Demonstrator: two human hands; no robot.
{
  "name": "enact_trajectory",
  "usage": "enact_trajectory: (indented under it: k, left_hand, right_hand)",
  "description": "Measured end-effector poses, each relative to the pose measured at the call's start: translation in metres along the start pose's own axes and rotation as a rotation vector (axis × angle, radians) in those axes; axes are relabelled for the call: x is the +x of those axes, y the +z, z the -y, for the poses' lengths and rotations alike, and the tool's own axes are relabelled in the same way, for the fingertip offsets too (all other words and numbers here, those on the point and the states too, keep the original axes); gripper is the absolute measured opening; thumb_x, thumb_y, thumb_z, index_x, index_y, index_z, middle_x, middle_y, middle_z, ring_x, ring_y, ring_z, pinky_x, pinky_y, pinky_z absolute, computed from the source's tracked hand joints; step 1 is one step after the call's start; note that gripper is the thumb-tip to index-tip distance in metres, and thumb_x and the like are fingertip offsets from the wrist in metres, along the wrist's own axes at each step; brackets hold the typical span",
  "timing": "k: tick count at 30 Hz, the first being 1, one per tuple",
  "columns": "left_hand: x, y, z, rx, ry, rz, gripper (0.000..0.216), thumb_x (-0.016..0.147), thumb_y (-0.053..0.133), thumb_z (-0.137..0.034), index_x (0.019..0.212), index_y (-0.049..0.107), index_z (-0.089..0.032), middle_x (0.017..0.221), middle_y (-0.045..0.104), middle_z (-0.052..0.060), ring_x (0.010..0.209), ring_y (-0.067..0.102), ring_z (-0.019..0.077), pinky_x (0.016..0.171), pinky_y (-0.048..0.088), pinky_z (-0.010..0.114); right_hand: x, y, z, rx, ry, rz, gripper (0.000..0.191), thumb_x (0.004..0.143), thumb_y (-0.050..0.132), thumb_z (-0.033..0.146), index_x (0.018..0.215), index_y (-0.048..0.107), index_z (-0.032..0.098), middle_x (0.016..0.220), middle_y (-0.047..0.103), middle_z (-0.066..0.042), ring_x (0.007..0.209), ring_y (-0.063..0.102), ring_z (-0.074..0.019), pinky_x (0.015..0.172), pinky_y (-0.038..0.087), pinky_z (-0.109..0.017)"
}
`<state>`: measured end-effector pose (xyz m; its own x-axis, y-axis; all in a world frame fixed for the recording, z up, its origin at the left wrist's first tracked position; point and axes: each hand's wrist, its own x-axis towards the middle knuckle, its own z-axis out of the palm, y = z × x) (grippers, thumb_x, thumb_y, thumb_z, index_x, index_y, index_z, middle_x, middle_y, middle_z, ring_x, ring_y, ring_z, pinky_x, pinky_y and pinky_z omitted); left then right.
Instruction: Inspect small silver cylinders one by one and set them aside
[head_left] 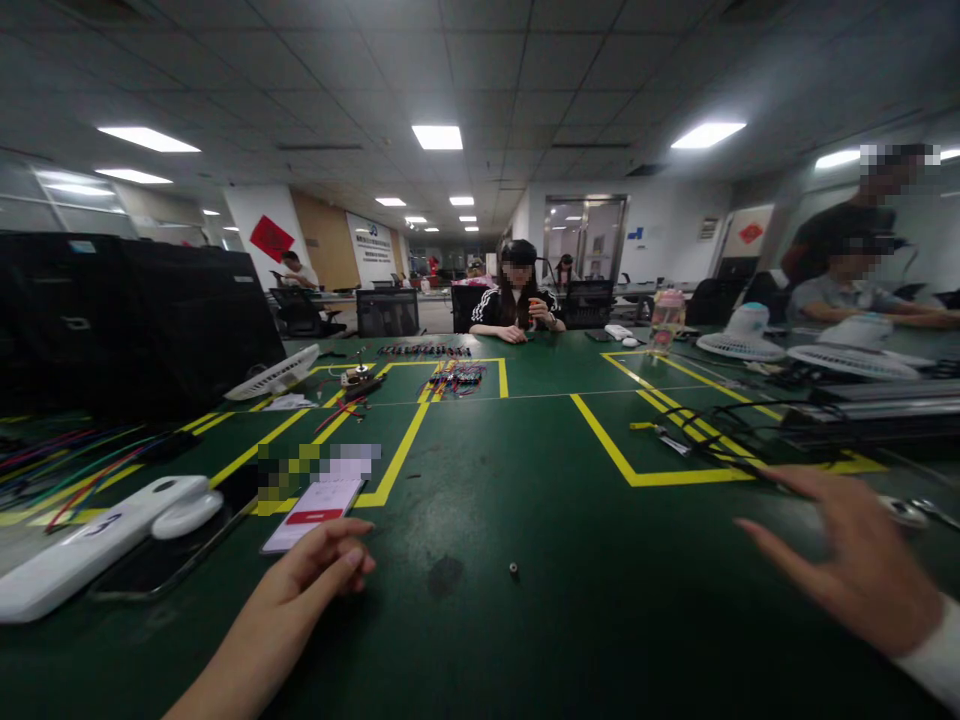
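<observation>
My left hand (319,575) rests at the near left of the table, its fingers loosely bent and apart from the thumb, with nothing visible in it. Just beyond its fingertips lies a phone (326,500) with a lit screen and a red bar. On the right, my right hand (844,560) hovers over the table, thumb and fingers spread, holding nothing. Partly behind that hand is a shiny metal part (904,511). Between my two hands a small metal cylindrical piece (513,570) sits on the green table (480,660), touched by neither.
A white handheld device (97,545) and a dark phone (176,560) lie at left. Wired small parts (454,378) are grouped farther back. Black cables (712,435) and metal bars (885,412) occupy the right. Another person (517,300) sits across the table.
</observation>
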<state>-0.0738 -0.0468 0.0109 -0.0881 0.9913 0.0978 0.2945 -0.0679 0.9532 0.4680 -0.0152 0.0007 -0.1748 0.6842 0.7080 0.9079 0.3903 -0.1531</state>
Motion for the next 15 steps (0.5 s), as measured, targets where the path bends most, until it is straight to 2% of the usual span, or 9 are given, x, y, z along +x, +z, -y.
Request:
enact_trajectory:
  k: [1, 2, 4, 6, 8, 10, 11, 13, 15]
  left_hand:
    - [0.000, 0.000, 0.000, -0.002, -0.002, -0.002, 0.027, 0.080, 0.060, -0.043, 0.101, 0.061, -0.025, 0.075, 0.069, -0.001, 0.069, 0.063, 0.0205, 0.066, 0.050, 0.031]
    - [0.000, -0.001, 0.001, -0.007, -0.006, -0.004, 0.028, 0.081, 0.060, -0.043, 0.102, 0.061, -0.025, 0.075, 0.069, -0.001, 0.069, 0.063, 0.0207, 0.066, 0.050, 0.031]
    - [-0.001, -0.003, 0.002, -0.021, -0.015, -0.003, 0.029, 0.080, 0.060, -0.044, 0.103, 0.060, -0.025, 0.074, 0.069, -0.001, 0.069, 0.063, 0.0206, 0.065, 0.050, 0.031]
    - [-0.003, -0.006, 0.003, -0.040, -0.027, 0.002, 0.030, 0.080, 0.061, -0.043, 0.103, 0.060, -0.024, 0.075, 0.069, -0.001, 0.069, 0.062, 0.0202, 0.066, 0.049, 0.030]
    - [-0.004, -0.008, 0.003, -0.064, -0.040, 0.004, 0.029, 0.081, 0.061, -0.042, 0.104, 0.060, -0.024, 0.076, 0.069, -0.001, 0.071, 0.062, 0.0197, 0.067, 0.049, 0.030]
    - [-0.005, -0.009, 0.002, -0.096, -0.059, 0.005, 0.028, 0.081, 0.061, -0.040, 0.105, 0.059, -0.024, 0.077, 0.069, -0.001, 0.072, 0.061, 0.0190, 0.068, 0.049, 0.029]
    - [-0.006, -0.009, 0.002, -0.117, -0.069, -0.001, 0.029, 0.081, 0.062, -0.040, 0.104, 0.059, -0.024, 0.077, 0.069, -0.001, 0.072, 0.061, 0.0186, 0.068, 0.049, 0.028]
    - [-0.006, -0.008, 0.002, -0.167, -0.088, -0.029, 0.029, 0.079, 0.064, -0.040, 0.103, 0.060, -0.023, 0.075, 0.069, -0.001, 0.070, 0.060, 0.0180, 0.066, 0.049, 0.028]
    - [-0.005, -0.006, 0.001, -0.203, -0.100, -0.072, 0.032, 0.075, 0.067, -0.041, 0.101, 0.061, -0.023, 0.072, 0.069, -0.001, 0.068, 0.060, 0.0180, 0.065, 0.049, 0.027]
  right_hand:
    - [0.009, 0.012, 0.038, 0.071, -0.114, 0.062, 0.049, 0.076, 0.063, 0.042, 0.120, 0.046, 0.026, 0.115, 0.051, -0.010, 0.108, 0.049, -0.0272, 0.093, 0.041, -0.043]
    - [0.017, 0.026, 0.075, 0.178, -0.172, 0.196, 0.043, 0.080, 0.059, 0.038, 0.119, 0.047, 0.026, 0.115, 0.052, -0.007, 0.107, 0.050, -0.0226, 0.092, 0.043, -0.040]
    - [0.032, 0.052, 0.140, 0.411, -0.172, 0.389, 0.037, 0.085, 0.054, 0.033, 0.120, 0.050, 0.022, 0.115, 0.053, -0.007, 0.100, 0.053, -0.0169, 0.088, 0.046, -0.034]
    - [0.045, 0.073, 0.188, 0.549, -0.191, 0.496, 0.033, 0.081, 0.059, 0.030, 0.113, 0.057, 0.019, 0.106, 0.057, -0.007, 0.093, 0.054, -0.0150, 0.083, 0.047, -0.031]
    - [0.054, 0.085, 0.213, 0.600, -0.229, 0.532, 0.018, 0.079, 0.063, 0.026, 0.095, 0.065, 0.019, 0.093, 0.061, -0.003, 0.087, 0.055, -0.0135, 0.079, 0.046, -0.028]
    - [0.061, 0.086, 0.214, 0.599, -0.247, 0.514, 0.009, 0.081, 0.059, 0.024, 0.084, 0.066, 0.019, 0.083, 0.062, -0.001, 0.083, 0.056, -0.0118, 0.077, 0.046, -0.025]
    - [0.063, 0.082, 0.206, 0.593, -0.234, 0.491, 0.011, 0.084, 0.055, 0.023, 0.084, 0.066, 0.019, 0.082, 0.062, -0.001, 0.082, 0.056, -0.0113, 0.076, 0.046, -0.025]
    - [0.065, 0.066, 0.175, 0.557, -0.173, 0.413, 0.017, 0.088, 0.048, 0.024, 0.093, 0.064, 0.018, 0.088, 0.062, -0.003, 0.084, 0.057, -0.0121, 0.076, 0.046, -0.027]
    - [0.063, 0.041, 0.128, 0.437, -0.103, 0.284, 0.021, 0.089, 0.046, 0.028, 0.099, 0.062, 0.018, 0.096, 0.062, -0.006, 0.089, 0.057, -0.0147, 0.080, 0.045, -0.031]
